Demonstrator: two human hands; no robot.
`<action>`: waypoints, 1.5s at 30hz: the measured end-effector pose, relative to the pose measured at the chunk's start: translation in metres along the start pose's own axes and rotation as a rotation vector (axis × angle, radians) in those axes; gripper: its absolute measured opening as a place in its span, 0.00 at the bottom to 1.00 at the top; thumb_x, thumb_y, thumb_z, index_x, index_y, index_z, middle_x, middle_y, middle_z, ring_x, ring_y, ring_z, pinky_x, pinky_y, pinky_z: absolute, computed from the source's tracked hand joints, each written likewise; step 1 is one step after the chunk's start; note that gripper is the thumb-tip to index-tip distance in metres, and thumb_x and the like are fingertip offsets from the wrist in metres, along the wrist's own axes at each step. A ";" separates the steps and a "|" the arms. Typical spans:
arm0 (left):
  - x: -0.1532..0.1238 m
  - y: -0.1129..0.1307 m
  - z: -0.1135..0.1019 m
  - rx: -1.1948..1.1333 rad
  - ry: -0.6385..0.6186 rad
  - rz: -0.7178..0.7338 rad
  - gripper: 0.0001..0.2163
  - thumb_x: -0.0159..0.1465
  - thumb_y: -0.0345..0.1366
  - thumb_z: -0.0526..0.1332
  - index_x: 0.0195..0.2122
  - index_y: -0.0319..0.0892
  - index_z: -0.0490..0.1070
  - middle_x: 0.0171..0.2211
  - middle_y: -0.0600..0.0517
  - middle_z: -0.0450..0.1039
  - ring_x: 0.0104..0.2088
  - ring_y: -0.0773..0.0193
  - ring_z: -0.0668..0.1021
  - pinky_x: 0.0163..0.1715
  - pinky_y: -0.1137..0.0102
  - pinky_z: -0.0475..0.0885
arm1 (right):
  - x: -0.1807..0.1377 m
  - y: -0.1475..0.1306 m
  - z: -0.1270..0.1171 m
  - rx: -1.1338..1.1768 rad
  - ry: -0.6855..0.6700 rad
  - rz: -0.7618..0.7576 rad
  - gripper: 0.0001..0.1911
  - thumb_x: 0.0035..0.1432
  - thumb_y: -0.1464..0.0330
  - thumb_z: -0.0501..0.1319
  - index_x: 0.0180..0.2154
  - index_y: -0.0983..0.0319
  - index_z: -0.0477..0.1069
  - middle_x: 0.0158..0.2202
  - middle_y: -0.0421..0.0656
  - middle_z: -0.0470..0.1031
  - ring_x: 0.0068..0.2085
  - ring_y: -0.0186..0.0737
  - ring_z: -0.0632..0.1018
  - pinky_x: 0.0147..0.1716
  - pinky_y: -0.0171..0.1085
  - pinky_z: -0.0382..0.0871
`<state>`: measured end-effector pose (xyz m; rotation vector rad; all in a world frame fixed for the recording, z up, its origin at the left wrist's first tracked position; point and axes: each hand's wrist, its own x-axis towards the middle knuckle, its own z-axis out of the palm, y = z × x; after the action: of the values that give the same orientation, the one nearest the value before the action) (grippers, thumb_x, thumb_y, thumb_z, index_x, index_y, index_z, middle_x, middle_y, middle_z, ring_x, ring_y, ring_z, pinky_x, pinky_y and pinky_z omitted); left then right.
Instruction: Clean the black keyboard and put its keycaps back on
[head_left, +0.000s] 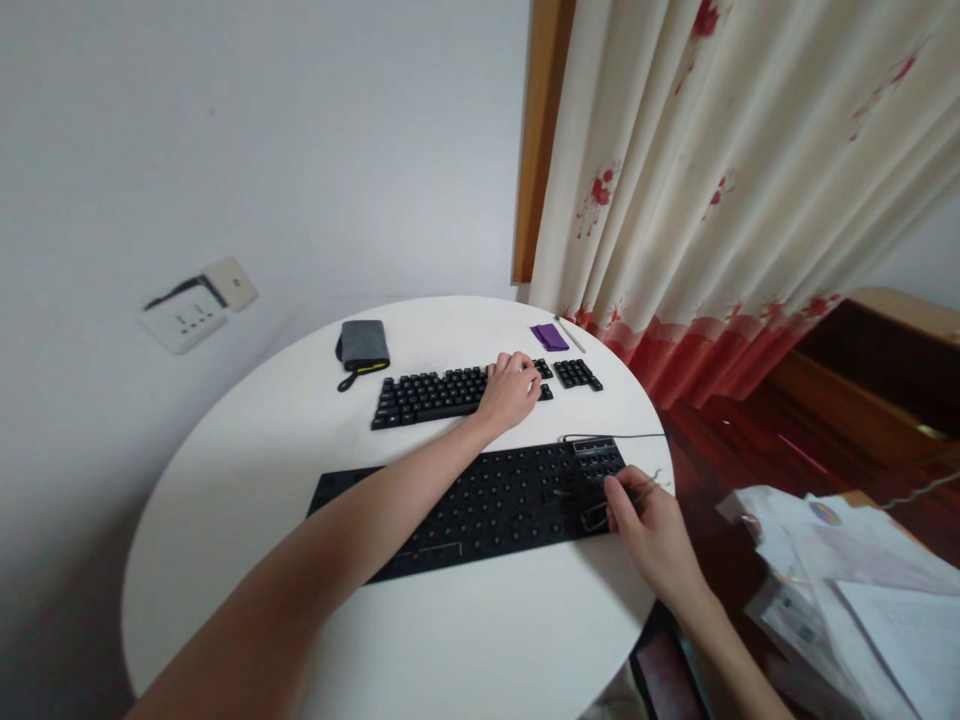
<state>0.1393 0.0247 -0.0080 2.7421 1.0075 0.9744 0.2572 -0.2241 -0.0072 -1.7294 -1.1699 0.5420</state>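
Observation:
A black keyboard (517, 490) without its keycaps lies across the round white table. Behind it, loose black keycaps (427, 397) sit in keyboard-like rows, with a separate block of number-pad keycaps (577, 374) to the right. My left hand (511, 390) reaches over the right part of the rows, its fingers curled down among the keycaps; whatever is between the fingertips is hidden. At the keyboard's right end, my right hand (649, 520) pinches a thin wire tool (596, 516) that looks like a keycap puller. Its wire ends show on both sides of the fingers.
A grey pouch (364, 343) lies at the back left of the table (225, 480). A purple cloth (551, 337) and a thin stick-like tool (571, 335) are at the back right. The keyboard's cable (630, 435) crosses the right edge. Curtain and plastic bags (840, 560) stand beyond.

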 end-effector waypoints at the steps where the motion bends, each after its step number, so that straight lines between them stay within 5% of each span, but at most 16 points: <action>1: 0.000 0.000 0.000 -0.002 -0.002 0.001 0.09 0.68 0.34 0.57 0.36 0.45 0.77 0.49 0.47 0.70 0.51 0.52 0.66 0.46 0.57 0.65 | -0.002 -0.002 0.003 -0.051 -0.007 -0.023 0.16 0.64 0.54 0.55 0.27 0.53 0.63 0.18 0.37 0.65 0.20 0.42 0.68 0.22 0.39 0.58; 6: -0.001 -0.001 0.000 -0.003 -0.019 0.003 0.09 0.68 0.34 0.58 0.36 0.45 0.78 0.49 0.48 0.70 0.51 0.52 0.66 0.46 0.56 0.65 | -0.011 -0.011 0.013 -0.276 -0.051 -0.188 0.12 0.63 0.57 0.56 0.28 0.52 0.64 0.19 0.38 0.67 0.20 0.44 0.70 0.24 0.39 0.55; 9: -0.002 -0.001 0.000 0.005 -0.030 0.004 0.09 0.68 0.34 0.58 0.35 0.45 0.78 0.49 0.47 0.70 0.51 0.52 0.66 0.46 0.56 0.64 | -0.011 -0.007 0.012 -0.288 -0.027 -0.144 0.13 0.64 0.56 0.55 0.29 0.53 0.64 0.19 0.39 0.68 0.20 0.45 0.70 0.24 0.40 0.56; 17: -0.001 -0.002 0.002 -0.020 -0.022 0.013 0.08 0.67 0.33 0.59 0.35 0.45 0.77 0.47 0.50 0.71 0.50 0.53 0.67 0.45 0.57 0.64 | -0.004 0.009 0.004 0.158 -0.043 0.111 0.20 0.65 0.50 0.54 0.29 0.57 0.64 0.17 0.37 0.68 0.17 0.36 0.67 0.18 0.34 0.58; 21: -0.001 0.000 0.000 -0.047 -0.016 0.027 0.07 0.67 0.33 0.59 0.38 0.45 0.77 0.47 0.49 0.73 0.50 0.53 0.68 0.45 0.58 0.65 | 0.001 0.000 -0.003 0.253 -0.027 0.105 0.21 0.63 0.50 0.59 0.29 0.59 0.65 0.17 0.38 0.71 0.17 0.34 0.68 0.16 0.32 0.59; 25: 0.000 0.003 -0.001 -0.099 -0.004 0.057 0.09 0.68 0.31 0.57 0.44 0.45 0.76 0.47 0.49 0.75 0.51 0.54 0.70 0.49 0.59 0.65 | 0.037 -0.020 -0.013 0.225 0.083 -0.013 0.19 0.62 0.52 0.60 0.32 0.61 0.70 0.21 0.40 0.75 0.18 0.33 0.70 0.18 0.32 0.61; 29: 0.001 0.005 -0.004 -0.182 0.036 0.084 0.12 0.70 0.32 0.54 0.50 0.44 0.74 0.47 0.50 0.77 0.49 0.55 0.71 0.50 0.59 0.65 | 0.110 -0.035 -0.008 0.195 0.149 -0.161 0.20 0.61 0.52 0.61 0.30 0.63 0.73 0.21 0.41 0.75 0.19 0.33 0.71 0.19 0.32 0.63; 34: 0.003 0.000 -0.003 -0.288 0.063 0.087 0.16 0.71 0.38 0.56 0.58 0.44 0.69 0.49 0.49 0.77 0.50 0.55 0.72 0.52 0.59 0.66 | 0.190 -0.032 0.017 0.248 -0.007 -0.213 0.21 0.57 0.51 0.63 0.30 0.64 0.73 0.21 0.43 0.75 0.20 0.34 0.72 0.20 0.34 0.65; 39: 0.005 -0.002 0.001 -0.429 0.097 0.014 0.11 0.68 0.35 0.61 0.50 0.42 0.74 0.46 0.48 0.78 0.45 0.57 0.75 0.49 0.60 0.69 | 0.206 -0.018 0.032 0.282 -0.201 -0.311 0.20 0.59 0.52 0.63 0.32 0.64 0.76 0.22 0.41 0.75 0.21 0.33 0.70 0.21 0.33 0.63; 45: 0.007 0.000 0.004 -0.676 0.079 -0.042 0.11 0.65 0.28 0.63 0.47 0.43 0.75 0.42 0.49 0.78 0.41 0.61 0.77 0.46 0.63 0.72 | 0.199 -0.002 0.028 0.377 -0.274 -0.341 0.18 0.57 0.53 0.65 0.35 0.62 0.78 0.30 0.44 0.79 0.30 0.38 0.76 0.26 0.35 0.71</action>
<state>0.1460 0.0296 -0.0073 2.1302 0.5861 1.1584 0.3234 -0.0353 0.0096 -1.1304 -1.4150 0.7482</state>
